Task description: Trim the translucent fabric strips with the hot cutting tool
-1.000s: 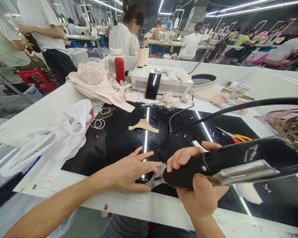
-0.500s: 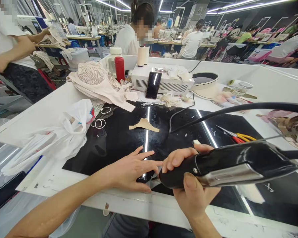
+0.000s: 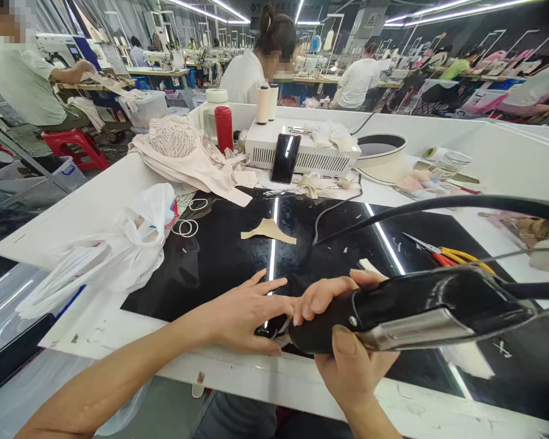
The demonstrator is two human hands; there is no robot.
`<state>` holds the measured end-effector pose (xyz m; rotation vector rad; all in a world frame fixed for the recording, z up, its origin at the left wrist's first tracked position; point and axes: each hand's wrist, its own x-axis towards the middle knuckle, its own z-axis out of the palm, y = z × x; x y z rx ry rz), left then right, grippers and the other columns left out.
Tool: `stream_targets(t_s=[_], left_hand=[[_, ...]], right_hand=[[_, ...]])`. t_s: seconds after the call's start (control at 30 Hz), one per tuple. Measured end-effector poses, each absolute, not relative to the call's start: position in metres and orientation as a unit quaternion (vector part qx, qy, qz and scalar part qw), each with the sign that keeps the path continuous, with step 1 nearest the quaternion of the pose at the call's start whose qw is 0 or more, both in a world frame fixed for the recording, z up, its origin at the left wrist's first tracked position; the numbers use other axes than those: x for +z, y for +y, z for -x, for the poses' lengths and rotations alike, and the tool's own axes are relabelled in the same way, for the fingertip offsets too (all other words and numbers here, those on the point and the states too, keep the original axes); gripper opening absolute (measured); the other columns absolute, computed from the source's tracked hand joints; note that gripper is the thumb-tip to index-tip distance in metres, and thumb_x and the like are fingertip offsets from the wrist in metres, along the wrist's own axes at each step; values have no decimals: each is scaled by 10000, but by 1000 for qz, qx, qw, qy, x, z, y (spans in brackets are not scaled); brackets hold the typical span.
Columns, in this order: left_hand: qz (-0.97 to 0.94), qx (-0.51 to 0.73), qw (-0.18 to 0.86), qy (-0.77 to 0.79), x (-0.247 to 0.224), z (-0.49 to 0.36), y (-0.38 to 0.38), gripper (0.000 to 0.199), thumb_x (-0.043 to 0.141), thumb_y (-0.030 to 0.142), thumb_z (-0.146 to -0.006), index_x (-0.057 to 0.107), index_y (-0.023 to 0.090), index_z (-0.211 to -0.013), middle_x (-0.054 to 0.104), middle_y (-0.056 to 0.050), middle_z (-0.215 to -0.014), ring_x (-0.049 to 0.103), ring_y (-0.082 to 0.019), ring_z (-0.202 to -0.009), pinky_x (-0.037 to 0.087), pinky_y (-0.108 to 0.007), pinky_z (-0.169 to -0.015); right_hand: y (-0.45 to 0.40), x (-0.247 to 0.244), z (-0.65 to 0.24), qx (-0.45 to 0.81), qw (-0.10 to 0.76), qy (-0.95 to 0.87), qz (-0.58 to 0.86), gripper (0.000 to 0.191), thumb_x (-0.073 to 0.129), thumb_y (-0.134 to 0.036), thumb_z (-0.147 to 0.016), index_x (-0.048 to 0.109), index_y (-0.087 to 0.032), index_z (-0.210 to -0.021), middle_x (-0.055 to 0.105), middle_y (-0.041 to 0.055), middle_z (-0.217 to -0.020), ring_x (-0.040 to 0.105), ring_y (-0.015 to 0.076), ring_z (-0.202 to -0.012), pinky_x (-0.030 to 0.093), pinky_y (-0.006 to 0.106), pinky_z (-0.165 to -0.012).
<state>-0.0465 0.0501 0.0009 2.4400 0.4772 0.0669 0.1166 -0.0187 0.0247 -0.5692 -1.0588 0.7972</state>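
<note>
My right hand (image 3: 348, 341) is wrapped round a black handheld tool (image 3: 421, 305) with a metal lever and a cable. The tool's dark rounded end points left, close to my left hand (image 3: 244, 314). That hand lies at the front edge of the black sheet (image 3: 210, 262), fingers spread, its index fingertip beside the right hand's fingers. What lies under the left palm and the tool's end is mostly hidden. A beige curved piece (image 3: 268, 230) rests flat on the sheet beyond my hands.
Yellow-and-red handled pliers (image 3: 443, 253) lie to the right. A white plastic bag (image 3: 141, 244) is at the left. Behind are beige garments (image 3: 187, 161), a red bottle (image 3: 223, 129), a phone (image 3: 285, 158) and a white vented box (image 3: 311, 152). The tool's cable arches across the right.
The tool and my right hand have shifted slightly left and down in view. The person at the far left has moved away, uncovering a red stool.
</note>
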Motion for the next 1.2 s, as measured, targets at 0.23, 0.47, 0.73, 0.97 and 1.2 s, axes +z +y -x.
stream_targets(t_s=[0.23, 0.47, 0.73, 0.97, 1.2], left_hand=[[-926, 66, 324, 183, -5, 50, 49, 590, 799, 364, -909, 550, 334, -1443, 447, -36, -1657, 237, -379, -1603, 80, -723, -1278], [-940, 83, 277, 181, -8, 54, 55, 42, 667, 255, -1005, 706, 246, -1017, 464, -46, -1644, 284, -360, -1592, 204, -659, -1282], [-948, 89, 248, 181, -6, 61, 64, 109, 625, 194, -1014, 711, 232, -961, 564, -54, -1561, 396, -343, -1536, 270, -630, -1269], [-945, 106, 240, 195, -8, 65, 69, 124, 593, 184, -1029, 695, 244, -990, 578, -45, -1548, 375, -307, -1551, 258, -614, -1283], [-916, 171, 242, 269, -5, 68, 74, 133, 577, 187, -1040, 651, 240, -1138, 642, -77, -1414, 535, -238, -1400, 399, -490, -1232]], right_hand=[[-13, 34, -128, 355, 759, -476, 266, 432, 791, -327, -901, 596, -278, -1283, 639, -16, -824, 593, 165, -669, 567, 320, -557], [-6, 44, -160, 293, 795, -436, 303, 390, 828, -302, -839, 652, -269, -1185, 664, -28, -770, 591, 159, -620, 553, 298, -514], [-8, 41, -174, 265, 798, -431, 326, 391, 827, -273, -820, 647, -262, -1167, 673, -21, -781, 599, 163, -631, 570, 313, -522], [-11, 37, -176, 278, 787, -440, 331, 395, 807, -292, -864, 636, -292, -1220, 665, -26, -814, 623, 160, -652, 567, 316, -547], [-13, 37, -177, 275, 793, -437, 323, 383, 818, -298, -859, 650, -278, -1203, 672, -15, -816, 628, 163, -656, 570, 316, -539]])
